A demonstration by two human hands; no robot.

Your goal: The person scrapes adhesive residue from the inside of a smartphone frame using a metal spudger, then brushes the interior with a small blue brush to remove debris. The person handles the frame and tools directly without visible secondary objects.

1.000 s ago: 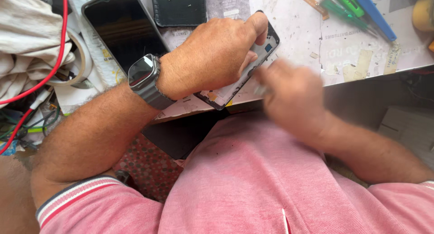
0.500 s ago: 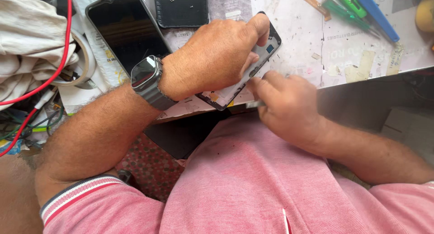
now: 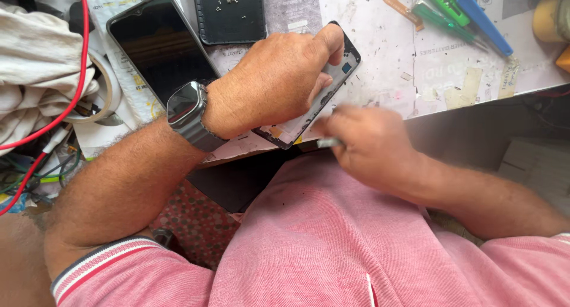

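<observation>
R hand (image 3: pixel 371 147) had slid back from the phone frame (image 3: pixel 332 87), pinching a thin metal tool (image 3: pixel 329 143) (blurred). L hand (image 3: pixel 279 84) clasped the frame at desk (image 3: pixel 386 40) edge, long axis running lower-left to upper-right.

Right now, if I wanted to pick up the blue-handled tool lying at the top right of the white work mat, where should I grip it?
Grip the blue-handled tool mid-handle, from above, across its width: it lies flat and slanted, with green-handled tools close along its left.

Bright even daylight, soft shadows; only the right hand (image 3: pixel 371 147) is motion-blurred
</observation>
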